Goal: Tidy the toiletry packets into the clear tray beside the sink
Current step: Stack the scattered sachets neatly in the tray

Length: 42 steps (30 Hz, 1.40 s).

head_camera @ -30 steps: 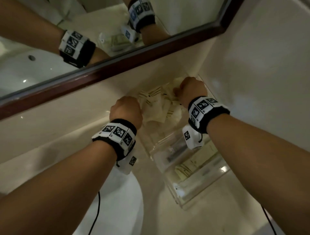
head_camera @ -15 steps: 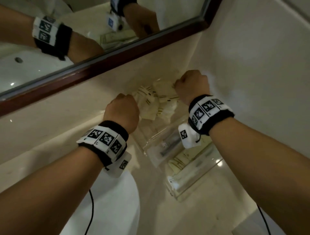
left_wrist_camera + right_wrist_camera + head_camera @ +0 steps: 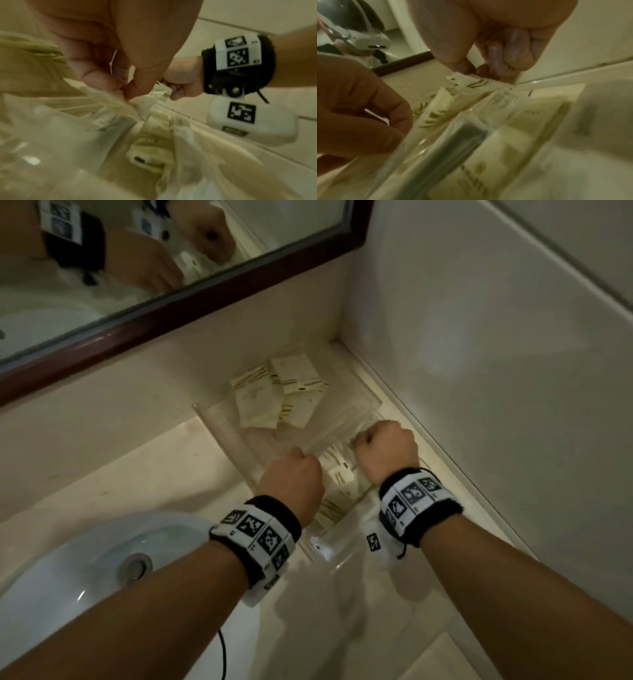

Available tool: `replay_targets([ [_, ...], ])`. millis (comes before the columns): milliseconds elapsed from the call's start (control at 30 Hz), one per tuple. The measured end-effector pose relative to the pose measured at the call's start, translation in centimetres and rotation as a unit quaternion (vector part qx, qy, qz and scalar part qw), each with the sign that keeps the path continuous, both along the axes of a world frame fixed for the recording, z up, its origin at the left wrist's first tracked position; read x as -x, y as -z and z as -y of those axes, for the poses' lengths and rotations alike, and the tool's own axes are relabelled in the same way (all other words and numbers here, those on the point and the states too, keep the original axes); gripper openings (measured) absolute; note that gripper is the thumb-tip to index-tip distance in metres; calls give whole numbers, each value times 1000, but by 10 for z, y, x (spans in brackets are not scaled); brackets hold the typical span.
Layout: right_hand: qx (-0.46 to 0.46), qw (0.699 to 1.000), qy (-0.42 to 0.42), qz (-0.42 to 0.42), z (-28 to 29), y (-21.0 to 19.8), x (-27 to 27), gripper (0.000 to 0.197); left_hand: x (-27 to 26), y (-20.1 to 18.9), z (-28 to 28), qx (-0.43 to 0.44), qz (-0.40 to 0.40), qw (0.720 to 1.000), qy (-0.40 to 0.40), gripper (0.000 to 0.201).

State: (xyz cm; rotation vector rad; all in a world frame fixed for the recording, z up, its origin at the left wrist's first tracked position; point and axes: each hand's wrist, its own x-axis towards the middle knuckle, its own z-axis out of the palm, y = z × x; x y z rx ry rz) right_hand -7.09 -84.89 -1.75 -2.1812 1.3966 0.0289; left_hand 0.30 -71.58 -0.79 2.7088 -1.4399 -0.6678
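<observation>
A clear tray (image 3: pixel 219 436) lies in the counter corner beside the sink. Several cream packets (image 3: pixel 274 395) with green stripes lie heaped at its far end. My left hand (image 3: pixel 291 479) and right hand (image 3: pixel 382 448) hover as fists over the nearer compartment, with more packets (image 3: pixel 337 474) between them. In the left wrist view the left hand (image 3: pixel 124 86) pinches the top edge of a cream packet (image 3: pixel 109 100). The right hand (image 3: pixel 481 70) pinches a striped packet (image 3: pixel 477 83) by its serrated edge. I cannot tell whether both hold one bundle.
The white sink (image 3: pixel 85 570) with its drain lies to the left, close to my left forearm. A wood-framed mirror (image 3: pixel 171 302) runs along the back wall. A tiled wall (image 3: pixel 479 371) closes the right side, right against the tray. Long wrapped items lie in the tray's nearest compartment.
Both hands have come back from the far end of the tray to the nearer compartment, carrying packets. Several packets stay heaped at the far end.
</observation>
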Motion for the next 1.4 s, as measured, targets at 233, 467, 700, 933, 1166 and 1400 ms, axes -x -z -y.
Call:
replay_targets([
  [233, -36, 998, -25, -42, -17, 15, -19, 33, 10, -3, -2, -72, 74, 994, 45, 8],
  [467, -45, 996, -37, -61, -9, 19, -26, 33, 14, 6, 4, -9, 54, 996, 71, 38],
  [700, -50, 996, -22, -69, -5, 19, -27, 40, 8, 14, 7, 30, 41, 998, 45, 41],
  [933, -26, 997, -44, -59, -1, 8, -25, 24, 0, 12, 8, 32, 26, 999, 35, 24],
  [1166, 33, 995, -93, 21, 16, -37, -50, 33, -50, -17, 14, 143, 0, 984, -104, 26],
  [1400, 53, 973, -223, 33, 29, -50, -120, 40, -117, -25, 18, 175, -54, 935, -302, 30],
])
